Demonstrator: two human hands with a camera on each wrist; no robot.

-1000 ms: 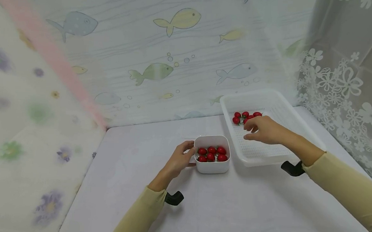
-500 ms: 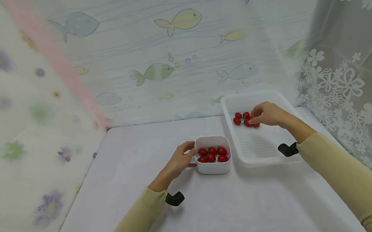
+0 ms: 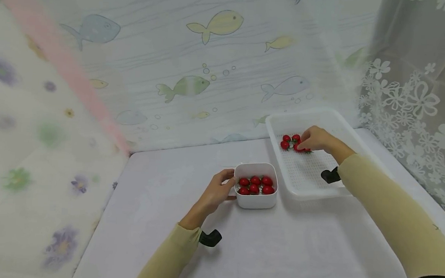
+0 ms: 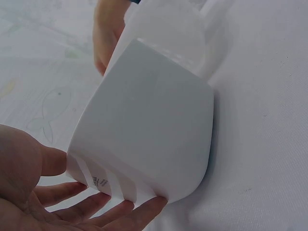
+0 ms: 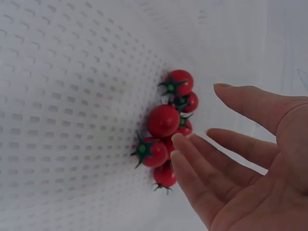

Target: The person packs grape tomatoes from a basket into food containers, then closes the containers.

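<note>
My left hand (image 3: 216,192) is at the left side of a small white box (image 3: 256,203), its fingertips touching the outer wall. In the left wrist view the fingers (image 4: 82,209) reach fairly straight to that wall, and the thumb lies at the rim. Several red cherry tomatoes (image 3: 254,190) lie in rows inside the box. My right hand (image 3: 317,137) is inside the white perforated basket (image 3: 303,191), over a cluster of cherry tomatoes (image 5: 163,121) with green stems. The right wrist view shows its fingertips right at the tomatoes, thumb held apart, and nothing between them.
Box and basket stand side by side on a white-covered table (image 3: 175,178), the basket at the back right. A fish-patterned curtain (image 3: 167,39) hangs behind, a flowered sheet (image 3: 37,146) on the left, and a sheer floral curtain (image 3: 409,98) on the right.
My right hand has moved back and slightly right in the basket, lowering to the tomatoes, with the forearm swinging inward. My left hand keeps its place at the box.
</note>
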